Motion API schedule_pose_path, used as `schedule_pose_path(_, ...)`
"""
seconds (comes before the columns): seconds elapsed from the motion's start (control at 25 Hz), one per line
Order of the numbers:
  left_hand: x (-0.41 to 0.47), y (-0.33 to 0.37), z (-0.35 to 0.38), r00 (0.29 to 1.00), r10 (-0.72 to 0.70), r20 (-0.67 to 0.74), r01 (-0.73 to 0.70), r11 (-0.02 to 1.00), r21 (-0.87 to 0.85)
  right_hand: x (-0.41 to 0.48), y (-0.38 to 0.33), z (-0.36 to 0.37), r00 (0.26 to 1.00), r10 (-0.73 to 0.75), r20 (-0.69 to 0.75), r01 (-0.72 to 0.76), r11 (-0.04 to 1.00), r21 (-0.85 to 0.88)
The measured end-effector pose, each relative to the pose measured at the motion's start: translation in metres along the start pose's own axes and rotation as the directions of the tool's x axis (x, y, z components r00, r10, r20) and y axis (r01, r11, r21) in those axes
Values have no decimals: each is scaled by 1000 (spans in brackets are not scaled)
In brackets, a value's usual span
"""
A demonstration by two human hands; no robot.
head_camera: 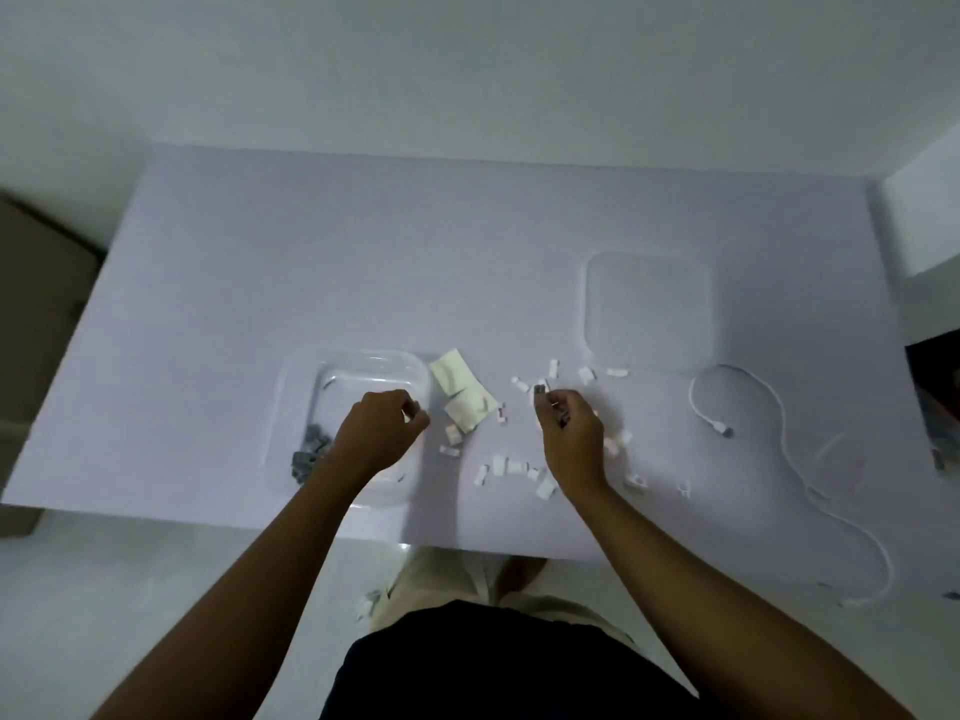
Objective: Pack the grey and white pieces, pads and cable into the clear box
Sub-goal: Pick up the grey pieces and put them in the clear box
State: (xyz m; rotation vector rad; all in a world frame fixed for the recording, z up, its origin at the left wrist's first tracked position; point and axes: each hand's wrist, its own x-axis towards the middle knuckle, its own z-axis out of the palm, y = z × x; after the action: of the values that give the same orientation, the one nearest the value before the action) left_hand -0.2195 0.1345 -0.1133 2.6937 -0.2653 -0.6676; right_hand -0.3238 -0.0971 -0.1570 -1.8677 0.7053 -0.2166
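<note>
The clear box (298,379) sits near the table's front left, with several grey pieces (310,452) in its left corner. My left hand (382,428) hovers over the box's right side with fingers curled; what it holds is hidden. My right hand (569,426) pinches a small grey piece (540,389) among scattered white pieces (511,466). White pads (462,394) lie just right of the box. The white cable (779,407) snakes along the table's right side.
The clear lid (647,309) lies flat at the back right. A few white pieces (370,605) lie on the floor below the table's front edge (208,522). A dark object (935,376) stands off the right edge.
</note>
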Motion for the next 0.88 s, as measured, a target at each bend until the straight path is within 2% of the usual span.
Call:
schedule_pose_path(0.16, -22, -81, -12, 989, -112, 97, 107, 992, 61, -17, -68, 68, 989, -16, 148, 1, 995, 102)
schedule_pose_path(0.28, -27, -113, -21, 985, -91, 148, 77, 993, 94, -32, -95, 118, 956, 26, 291, -66, 989, 129)
schedule_pose_path(0.36, -26, -125, -24, 976, -62, 207, 29, 987, 157, -37, -98, 145, 914, 104, 392, -157, 982, 105)
schedule_pose_path(0.44, -23, -137, -26, 974, -92, 208, 51, 980, 195, -43, -97, 167, 852, 235, 468, -277, 960, 23)
schedule_pose_path(0.56, -16, -149, -26, 977, -62, 203, 8, 965, 261, -52, -96, 187, 758, 408, 509, -443, 895, -58)
schedule_pose_path(0.68, -10, -155, -31, 973, -39, 226, -26, 960, 277, -57, -95, 199, 698, 488, 524, -546, 836, -51)
schedule_pose_path(0.8, -9, -162, -42, 989, -9, 150, -26, 973, 230, -60, -93, 211, 667, 538, 515, -599, 799, -58)
schedule_pose_path(0.88, -9, -168, -47, 998, 31, -54, -26, 996, 90, -62, -97, 217, 657, 551, 515, -613, 788, -62)
